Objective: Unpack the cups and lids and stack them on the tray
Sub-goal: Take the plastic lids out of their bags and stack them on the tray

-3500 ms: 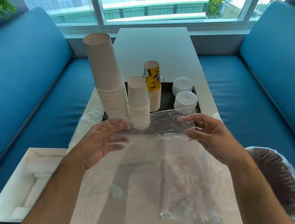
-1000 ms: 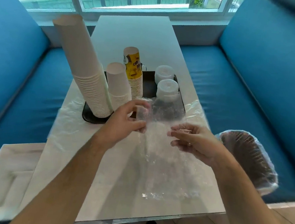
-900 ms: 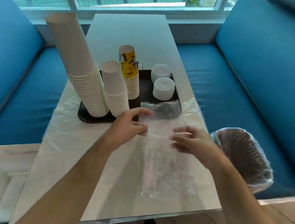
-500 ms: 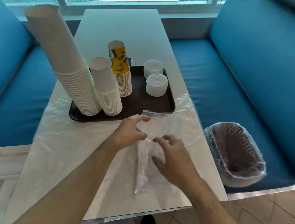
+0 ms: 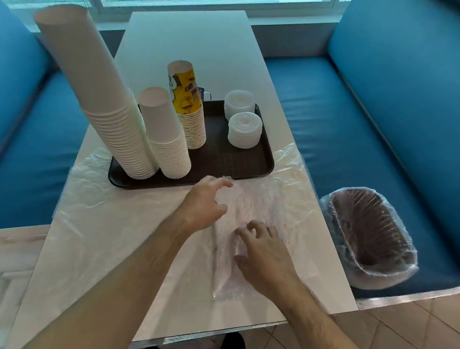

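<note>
Cups and lids stand stacked on the dark tray (image 5: pixel 263 160). Just in front of it, an empty clear plastic bag (image 5: pixel 251 203) lies flat on the table. Your left hand (image 5: pixel 203 204) and right hand (image 5: pixel 265 255) rest on it, fingers loosely spread, gripping nothing. The film looks light, limp and slippery; pinch an edge. The tallest cup stack (image 5: pixel 98 89) leans, so keep clear.

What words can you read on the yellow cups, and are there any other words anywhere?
Yellow printed cup stack on the tray: brown lettering that seems to start "Ca", too blurred to read further.
Small blue and white object behind that stack: markings too small to read.
White cup stacks, lid stacks, plastic bag: no text visible.
</note>
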